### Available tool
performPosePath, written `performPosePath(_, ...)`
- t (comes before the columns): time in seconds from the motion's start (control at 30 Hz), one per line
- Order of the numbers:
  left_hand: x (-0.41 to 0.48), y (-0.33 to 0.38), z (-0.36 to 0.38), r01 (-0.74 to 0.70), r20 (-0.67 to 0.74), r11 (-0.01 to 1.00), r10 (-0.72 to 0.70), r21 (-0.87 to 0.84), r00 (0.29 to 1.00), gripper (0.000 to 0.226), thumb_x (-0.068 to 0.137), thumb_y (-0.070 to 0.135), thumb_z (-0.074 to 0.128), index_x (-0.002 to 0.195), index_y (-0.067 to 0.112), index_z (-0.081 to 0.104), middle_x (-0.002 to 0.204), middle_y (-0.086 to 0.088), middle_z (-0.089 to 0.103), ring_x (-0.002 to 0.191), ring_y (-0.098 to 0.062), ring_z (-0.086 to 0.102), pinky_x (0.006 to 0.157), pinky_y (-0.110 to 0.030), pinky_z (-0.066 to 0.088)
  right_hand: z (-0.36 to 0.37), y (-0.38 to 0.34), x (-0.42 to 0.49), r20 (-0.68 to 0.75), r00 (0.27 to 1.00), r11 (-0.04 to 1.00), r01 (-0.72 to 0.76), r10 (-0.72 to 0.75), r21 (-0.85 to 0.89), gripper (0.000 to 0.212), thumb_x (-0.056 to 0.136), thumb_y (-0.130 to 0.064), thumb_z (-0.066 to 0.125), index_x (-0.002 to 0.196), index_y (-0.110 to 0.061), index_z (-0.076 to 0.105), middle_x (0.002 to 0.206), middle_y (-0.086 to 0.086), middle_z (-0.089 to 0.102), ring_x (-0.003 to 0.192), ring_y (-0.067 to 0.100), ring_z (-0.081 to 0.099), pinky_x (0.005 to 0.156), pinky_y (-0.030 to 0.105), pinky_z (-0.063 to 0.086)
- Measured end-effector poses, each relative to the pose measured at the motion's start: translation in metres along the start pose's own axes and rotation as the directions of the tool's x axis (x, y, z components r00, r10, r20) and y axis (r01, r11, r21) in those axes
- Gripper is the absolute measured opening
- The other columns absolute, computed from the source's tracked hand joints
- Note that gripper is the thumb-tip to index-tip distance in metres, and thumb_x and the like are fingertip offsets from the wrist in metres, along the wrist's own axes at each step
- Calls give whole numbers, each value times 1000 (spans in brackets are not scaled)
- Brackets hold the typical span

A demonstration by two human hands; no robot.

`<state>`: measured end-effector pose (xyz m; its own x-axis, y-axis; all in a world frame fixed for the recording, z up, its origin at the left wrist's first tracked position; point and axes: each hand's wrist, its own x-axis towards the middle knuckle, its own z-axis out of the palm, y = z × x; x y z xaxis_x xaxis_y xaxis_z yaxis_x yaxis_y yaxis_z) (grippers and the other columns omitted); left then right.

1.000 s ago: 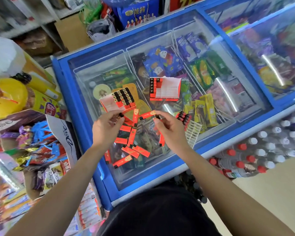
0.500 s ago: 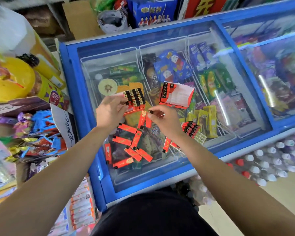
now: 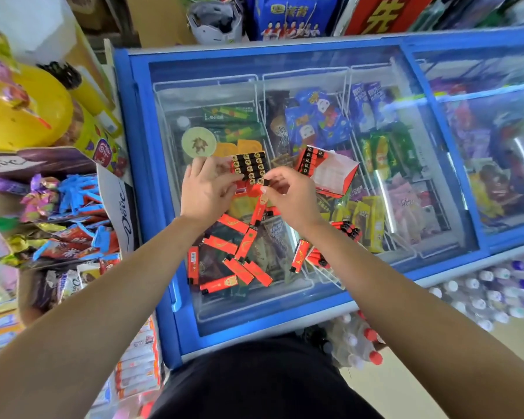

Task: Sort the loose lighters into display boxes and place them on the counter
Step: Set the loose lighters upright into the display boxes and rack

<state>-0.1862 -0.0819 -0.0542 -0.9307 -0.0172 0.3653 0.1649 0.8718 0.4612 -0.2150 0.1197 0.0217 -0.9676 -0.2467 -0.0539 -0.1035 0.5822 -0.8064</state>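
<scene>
Right hand (image 3: 288,198) fingertips curled together, pinching the black cap end of a slim red plastic lighter (image 3: 261,205), tilted just below the display box (image 3: 250,167). Left hand (image 3: 204,192) gripping that red cardboard box by its left edge; inside, tight rows of round black-and-gold tops. Nearer, scattered flat on the smooth glass lid (image 3: 406,237): glossy rectangular loose lighters (image 3: 239,252). To the right, a second box (image 3: 330,172), open, partly filled. Around, blue freezer frame (image 3: 139,146).

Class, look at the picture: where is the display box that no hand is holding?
In the head view the free box lies on the freezer lid, just right of the right hand and beyond the loose lighters.
</scene>
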Motion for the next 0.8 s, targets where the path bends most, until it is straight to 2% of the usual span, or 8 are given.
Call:
performPosePath(0.07,-3,-1,-5,25,-25,1000,-26,-5,999,33,86,15,68,118,23,72,121,-5,60,105,-31,50,86,-44,46,3,-2,3,7,999,999,34,-34,-21,18,81,-3,77,98,-7,73,89,2,73,78,11,66,74,8,48)
performPosePath(0.17,-11,-6,-10,204,30,977,-203,-57,979,53,87,9,65,137,24,57,133,-8,53,116,-32,49,93,-40,49,10,-3,8,15,996,994,92,-92,-58,18,81,-2,77,99,-5,74,90,2,74,77,7,64,76,8,49)
performPosePath(0.23,-16,-11,-11,297,110,946,-284,-133,953,60,90,7,65,145,23,49,137,-5,52,112,-29,57,88,-42,54,17,-1,12,31,988,981,156,-153,-112,18,81,-4,77,99,-5,75,92,4,75,79,12,67,78,21,56)
performPosePath(0.3,-18,-14,-12,316,143,935,-294,-164,945,60,92,7,62,148,24,46,138,-1,53,98,-27,64,80,-39,56,24,3,15,66,973,953,232,-223,-193,18,80,-4,77,98,-6,75,92,6,74,81,20,68,79,36,59)
performPosePath(0.4,-13,-17,-14,342,155,920,-316,-190,936,57,93,8,62,145,25,50,136,2,56,100,-22,65,84,-38,57,30,12,17,120,947,900,322,-299,-295,15,80,-3,77,96,-4,76,91,9,72,85,26,66,81,44,56)
performPosePath(0.6,-14,-17,-16,392,215,900,-352,-189,911,59,94,9,59,147,32,47,138,7,55,88,-14,60,78,-36,57,37,24,20,135,903,803,425,-408,-418,11,87,-12,73,94,-5,78,83,7,59,81,26,54,65,40,54)
performPosePath(0.7,-16,-14,-21,411,271,891,-355,-190,895,68,95,7,56,152,39,37,145,10,49,79,-12,57,74,-37,58,28,23,18,222,892,788,451,-393,-418,27,87,-9,72,114,-8,73,95,7,62,92,26,55,77,36,54)
performPosePath(0.8,-29,-8,-29,440,309,868,-363,-232,879,78,93,6,57,152,46,27,146,12,46,95,-15,62,81,-36,57,13,33,2,115,957,874,289,-266,-390,39,88,-3,67,126,-10,67,105,6,66,97,21,58,87,30,50)
